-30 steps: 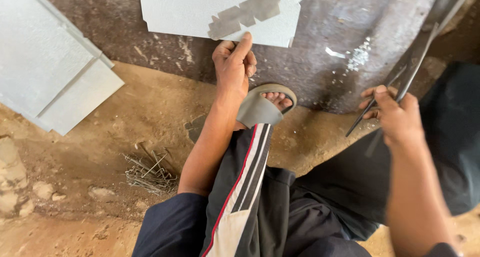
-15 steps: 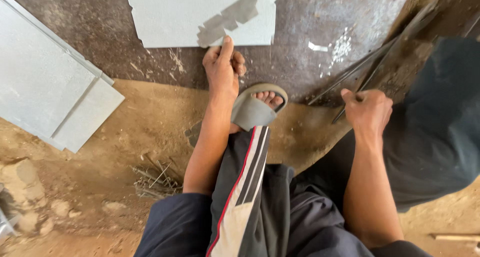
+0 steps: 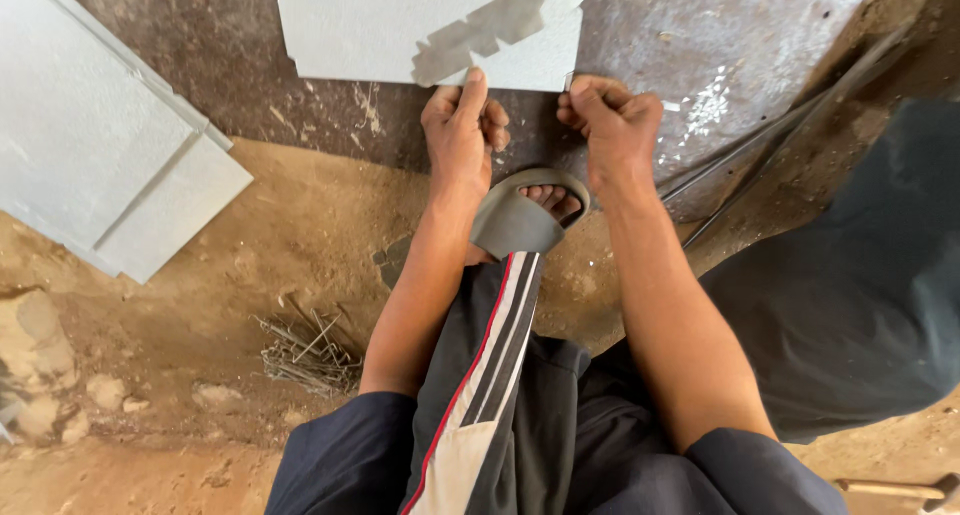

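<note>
On the ground lies a big dark metal plate [image 3: 720, 45], rusty and scratched, with brown dirt floor [image 3: 200, 265] in front of it. Over at the side, a stack of pale grey sheets [image 3: 100, 155] rests partly on the plate and partly on the dirt. Near the top, a pale grey sheet piece [image 3: 380, 25] with notched corners lies flat on the plate, and it has a darker grey patch on it. Both hands are at the near edge of this piece. Left hand [image 3: 462, 125] has one finger pointing out onto the edge, with the other fingers curled under. Right hand [image 3: 615, 125] is curled like a fist, and its thumb and finger pinch the corner of the piece. Just below the hands, a foot in a grey sandal [image 3: 520, 215] stands on the plate edge. Thin metal rods [image 3: 760, 155] lie slanted on the plate, near the right hand but not touching it. Down on the dirt sits a small heap of nails [image 3: 305, 350].
</note>
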### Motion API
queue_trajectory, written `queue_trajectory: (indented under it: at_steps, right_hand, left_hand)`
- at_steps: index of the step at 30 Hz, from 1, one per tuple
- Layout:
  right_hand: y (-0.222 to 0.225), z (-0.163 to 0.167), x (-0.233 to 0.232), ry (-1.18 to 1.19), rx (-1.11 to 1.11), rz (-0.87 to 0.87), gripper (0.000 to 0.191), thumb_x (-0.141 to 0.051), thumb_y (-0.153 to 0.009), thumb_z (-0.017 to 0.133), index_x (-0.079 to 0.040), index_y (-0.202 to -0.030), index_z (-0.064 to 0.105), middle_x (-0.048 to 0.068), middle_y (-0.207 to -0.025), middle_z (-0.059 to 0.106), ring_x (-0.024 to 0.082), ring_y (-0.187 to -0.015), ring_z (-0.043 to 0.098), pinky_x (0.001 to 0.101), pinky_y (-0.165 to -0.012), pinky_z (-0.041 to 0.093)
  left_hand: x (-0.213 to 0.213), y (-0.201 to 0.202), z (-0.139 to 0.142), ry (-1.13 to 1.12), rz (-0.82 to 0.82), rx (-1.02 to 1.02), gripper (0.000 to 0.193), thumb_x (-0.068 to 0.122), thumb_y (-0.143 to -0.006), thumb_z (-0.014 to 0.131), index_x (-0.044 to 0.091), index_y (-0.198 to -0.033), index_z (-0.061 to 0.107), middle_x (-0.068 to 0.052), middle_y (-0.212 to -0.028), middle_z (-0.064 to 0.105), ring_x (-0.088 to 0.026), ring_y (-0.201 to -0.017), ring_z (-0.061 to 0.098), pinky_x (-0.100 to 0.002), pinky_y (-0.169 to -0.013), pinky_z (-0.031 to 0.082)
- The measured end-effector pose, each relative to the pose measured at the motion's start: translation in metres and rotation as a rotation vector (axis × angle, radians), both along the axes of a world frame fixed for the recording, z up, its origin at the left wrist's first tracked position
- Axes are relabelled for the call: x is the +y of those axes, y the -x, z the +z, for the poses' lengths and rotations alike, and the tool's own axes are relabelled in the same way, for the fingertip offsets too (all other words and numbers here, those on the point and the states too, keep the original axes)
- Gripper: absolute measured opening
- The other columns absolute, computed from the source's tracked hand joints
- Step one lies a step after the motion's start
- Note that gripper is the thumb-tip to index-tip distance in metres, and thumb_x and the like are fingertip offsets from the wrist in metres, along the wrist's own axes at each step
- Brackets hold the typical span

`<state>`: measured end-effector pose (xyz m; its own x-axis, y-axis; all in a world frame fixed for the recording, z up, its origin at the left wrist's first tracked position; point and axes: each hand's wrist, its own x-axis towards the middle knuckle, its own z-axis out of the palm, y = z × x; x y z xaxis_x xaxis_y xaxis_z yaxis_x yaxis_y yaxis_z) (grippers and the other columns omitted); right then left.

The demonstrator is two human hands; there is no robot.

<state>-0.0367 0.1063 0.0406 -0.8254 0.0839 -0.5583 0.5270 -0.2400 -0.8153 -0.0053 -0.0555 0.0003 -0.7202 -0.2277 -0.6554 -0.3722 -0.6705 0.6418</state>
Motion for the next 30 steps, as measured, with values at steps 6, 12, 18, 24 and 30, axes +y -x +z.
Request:
queue_trajectory:
  at_steps: [6,12,18,24,30]
  right_hand:
    - [0.007,-0.002,-0.001,-0.072,-0.012,0.066,0.013,-0.003,-0.094,0.074,0.01,-0.094,0.074,0.014,-0.086,0.075,0.019,-0.072,0.072,0.0289,-0.064,0.062]
    - [0.005,0.001,0.011,-0.69,0.387,0.396,0.006,0.002,-0.094,0.076,0.007,-0.094,0.078,0.016,-0.086,0.076,0.017,-0.069,0.071,0.0289,-0.061,0.056]
    - [0.012,0.001,0.018,-0.932,0.665,0.485,0.013,0.009,-0.095,0.071,0.003,-0.085,0.076,0.014,-0.086,0.076,0.014,-0.068,0.071,0.025,-0.054,0.054]
    - [0.017,-0.013,0.033,-0.883,0.758,0.588,0.01,0.008,-0.1,0.072,0.001,-0.095,0.076,0.013,-0.093,0.075,0.015,-0.072,0.072,0.021,-0.057,0.057]
    - [0.002,0.003,0.109,-1.19,0.633,0.503,0.014,0.008,-0.096,0.072,0.0,-0.107,0.078,0.013,-0.101,0.077,0.017,-0.084,0.075,0.0279,-0.067,0.063]
  left_hand:
    - [-0.001,0.0,-0.001,0.009,-0.004,0.026,0.03,0.023,-0.101,0.067,0.003,-0.082,0.058,-0.01,-0.064,0.061,-0.014,-0.046,0.049,-0.029,-0.043,0.041]
    - [0.0,-0.005,-0.006,0.009,-0.021,0.024,0.03,0.021,-0.102,0.067,0.002,-0.08,0.058,-0.01,-0.065,0.061,-0.014,-0.048,0.049,-0.03,-0.043,0.04]
    - [-0.002,-0.007,-0.009,0.022,-0.009,0.049,0.029,0.021,-0.102,0.066,0.003,-0.08,0.058,-0.011,-0.065,0.062,-0.014,-0.048,0.05,-0.031,-0.043,0.042]
    - [-0.006,-0.007,-0.008,0.051,-0.023,0.005,0.028,0.019,-0.101,0.066,0.003,-0.08,0.057,-0.011,-0.064,0.063,-0.014,-0.045,0.051,-0.03,-0.04,0.039]
    - [-0.05,-0.01,-0.011,0.182,-0.094,0.072,0.03,0.02,-0.103,0.065,0.001,-0.081,0.057,-0.012,-0.064,0.064,-0.013,-0.043,0.049,-0.029,-0.038,0.036]
